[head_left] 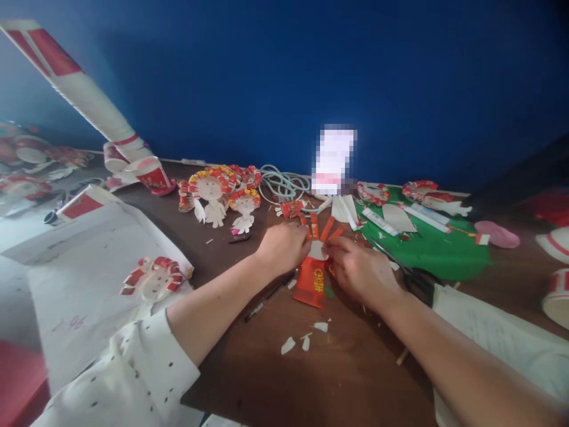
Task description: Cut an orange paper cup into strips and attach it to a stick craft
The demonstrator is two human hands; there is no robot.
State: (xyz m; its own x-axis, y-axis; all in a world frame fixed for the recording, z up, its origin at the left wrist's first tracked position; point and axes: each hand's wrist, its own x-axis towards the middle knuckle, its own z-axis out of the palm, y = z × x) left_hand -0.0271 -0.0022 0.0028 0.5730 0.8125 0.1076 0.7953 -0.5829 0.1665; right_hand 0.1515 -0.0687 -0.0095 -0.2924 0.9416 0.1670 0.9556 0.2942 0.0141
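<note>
Between my hands, just above the brown table [275,379], is a cut paper cup [311,281], red with yellow lettering. Its round whitish base [317,250] faces up, and red strips fan out from it toward the far side. My left hand [284,246] has its fingers closed on the left edge of the cup. On the opposite edge my right hand [358,267] pinches it with thumb and fingers. A black pen [267,301] lies beside my left forearm. Scissors [406,267] with dark handles rest to the right of my right hand.
Several paper-cup dolls [214,193] stand at the back left. A stack of cups [93,104] leans up on the far left. Glue tubes [380,222] lie on a green sheet [444,252]. A bright blurred screen [333,157] stands against the blue wall. Paper scraps [288,346] lie in front.
</note>
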